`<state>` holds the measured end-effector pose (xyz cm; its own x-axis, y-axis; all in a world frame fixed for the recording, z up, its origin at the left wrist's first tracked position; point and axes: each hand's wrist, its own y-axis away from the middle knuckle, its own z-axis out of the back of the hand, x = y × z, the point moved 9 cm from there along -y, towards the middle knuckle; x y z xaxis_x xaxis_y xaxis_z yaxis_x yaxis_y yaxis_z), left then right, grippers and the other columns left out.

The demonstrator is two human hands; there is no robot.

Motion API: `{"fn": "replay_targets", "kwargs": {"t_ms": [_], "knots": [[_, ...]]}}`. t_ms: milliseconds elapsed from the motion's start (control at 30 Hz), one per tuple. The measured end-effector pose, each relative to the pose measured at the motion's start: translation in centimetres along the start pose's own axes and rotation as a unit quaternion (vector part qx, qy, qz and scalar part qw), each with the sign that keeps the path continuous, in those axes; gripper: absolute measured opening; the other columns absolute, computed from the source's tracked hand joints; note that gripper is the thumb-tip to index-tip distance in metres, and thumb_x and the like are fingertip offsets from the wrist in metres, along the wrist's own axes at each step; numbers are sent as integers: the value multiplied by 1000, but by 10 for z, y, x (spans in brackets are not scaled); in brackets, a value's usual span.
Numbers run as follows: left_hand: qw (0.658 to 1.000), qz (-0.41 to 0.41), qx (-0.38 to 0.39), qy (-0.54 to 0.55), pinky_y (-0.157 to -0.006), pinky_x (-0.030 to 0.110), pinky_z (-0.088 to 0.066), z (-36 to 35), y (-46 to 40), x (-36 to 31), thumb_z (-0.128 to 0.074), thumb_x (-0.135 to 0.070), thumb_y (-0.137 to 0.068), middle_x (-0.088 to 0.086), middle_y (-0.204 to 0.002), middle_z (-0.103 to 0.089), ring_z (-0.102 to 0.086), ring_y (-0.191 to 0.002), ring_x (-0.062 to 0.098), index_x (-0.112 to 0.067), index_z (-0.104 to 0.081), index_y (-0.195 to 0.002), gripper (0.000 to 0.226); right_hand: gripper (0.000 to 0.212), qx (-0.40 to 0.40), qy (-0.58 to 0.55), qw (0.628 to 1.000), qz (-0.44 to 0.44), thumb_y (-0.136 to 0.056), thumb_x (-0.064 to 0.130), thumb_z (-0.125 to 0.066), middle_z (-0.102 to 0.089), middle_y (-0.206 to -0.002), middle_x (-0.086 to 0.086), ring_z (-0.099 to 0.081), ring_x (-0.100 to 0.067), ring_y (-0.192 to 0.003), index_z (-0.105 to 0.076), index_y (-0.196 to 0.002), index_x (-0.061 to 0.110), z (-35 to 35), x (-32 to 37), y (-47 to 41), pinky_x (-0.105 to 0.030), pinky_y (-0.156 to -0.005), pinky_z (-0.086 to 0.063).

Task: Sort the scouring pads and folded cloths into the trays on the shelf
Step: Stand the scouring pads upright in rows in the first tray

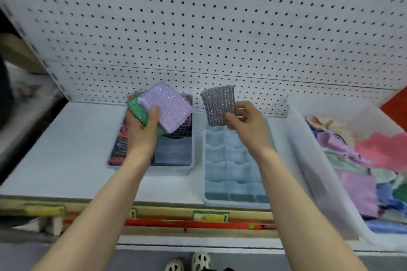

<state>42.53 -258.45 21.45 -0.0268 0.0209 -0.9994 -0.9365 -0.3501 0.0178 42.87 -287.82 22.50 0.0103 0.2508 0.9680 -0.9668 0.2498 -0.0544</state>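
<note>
Head view: our left hand (143,130) grips purple pad (166,109) and green pad (137,109) above left tray (174,166); right hand (246,124) pinches grey pad (219,105), upright, just right of that tray.

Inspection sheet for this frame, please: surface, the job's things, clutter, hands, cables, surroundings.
Surface: pale shelf, price strip along its front edge.
Job's things: left tray holds dark pads; middle tray holds rows of folded blue cloths; bin on the right holds mixed pads and cloths.
Clutter: nothing seen.
Hands: left hand grips a purple pad over a green pad; right hand pinches a grey pad.
Cables: nothing seen.
Surroundings: white pegboard behind; shoes below.
</note>
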Motion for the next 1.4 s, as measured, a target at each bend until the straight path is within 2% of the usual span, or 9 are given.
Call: {"fn": "replay_targets", "kwargs": {"t_ms": [167, 400, 667, 867, 967, 1033, 1200, 1300, 1400], "knots": [[996, 27, -82, -22, -95, 32, -42, 54, -11, 15, -55, -41, -96, 1, -122, -54, -54, -113, 19, -13, -36, -135, 51, 17, 112, 107, 985, 71, -82, 13, -75, -71, -90, 0, -65, -10, -79, -62, -92, 19, -78, 18, -23, -10, -70, -44], [995, 48, -80, -45, -97, 32, -45, 76, -15, 42, -56, -29, -97, 4, -125, -53, -54, -115, 20, -8, -35, -133, 47, 21, 161, 440, 858, 209, -86, 15, -65, -69, -105, -8, -60, -30, -101, -68, -107, 17, -151, 12, -18, -35, -80, -45], [994, 23, 10, -107, -91, 26, -41, 69, -25, 43, -56, -22, -97, 8, -127, -51, -52, -116, 19, -9, -34, -130, 41, 31, 143, 577, 755, 277, -34, -1, -84, -59, -53, -8, -59, -27, -58, -63, -54, 10, -194, 9, -3, -25, -47, -41], [996, 28, 24, -79, -94, 30, -46, 73, -27, 43, -62, -26, -94, 4, -127, -54, -55, -114, 17, -14, -36, -130, 45, 18, 186, 550, 787, 211, -85, 18, -64, -70, -98, -8, -60, -30, -98, -73, -101, 18, -205, -3, -3, -32, -72, -45], [998, 41, 22, -40, -91, 32, -49, 76, -24, 41, -66, -29, -91, 0, -121, -58, -59, -109, 15, -15, -39, -128, 48, 22, 140, 308, 930, 141, -97, 37, -55, -73, -89, 0, -65, -20, -85, -73, -101, 24, -188, 22, 0, -31, -72, -46], [998, 47, 29, -15, -94, 37, -51, 74, -22, 41, -69, -34, -89, -1, -120, -60, -61, -108, 14, -17, -41, -128, 51, 23, 161, 137, 976, 45, -96, 44, -56, -72, -94, 9, -64, -7, -85, -68, -104, 27, -184, 28, 3, -27, -80, -48], [989, 111, 72, 71, -92, 50, -54, 57, -20, 47, -60, -37, -94, 0, -118, -62, -64, -109, 21, -21, -47, -123, 35, 15, 204, -3, 977, -60, -91, 16, -68, -71, -87, -7, -63, -16, -74, -63, -103, 8, -183, 22, 11, -34, -77, -51], [996, 63, 18, 61, -85, 39, -55, 72, -24, 37, -51, -22, -100, -2, -107, -62, -63, -100, 23, -20, -49, -116, 16, 19, 162, -119, 974, -108, -91, 7, -66, -72, -83, 0, -65, -8, -67, -63, -107, 15, -159, 12, 6, -25, -69, -51], [997, 37, -33, 58, -84, 37, -53, 92, -29, 31, -50, -21, -100, -4, -104, -59, -61, -92, 15, -19, -46, -117, 17, 20, 113, -35, 992, -48, -87, 4, -70, -72, -83, 2, -65, -4, -68, -67, -101, 18, -131, 6, 4, -20, -67, -49]]}}
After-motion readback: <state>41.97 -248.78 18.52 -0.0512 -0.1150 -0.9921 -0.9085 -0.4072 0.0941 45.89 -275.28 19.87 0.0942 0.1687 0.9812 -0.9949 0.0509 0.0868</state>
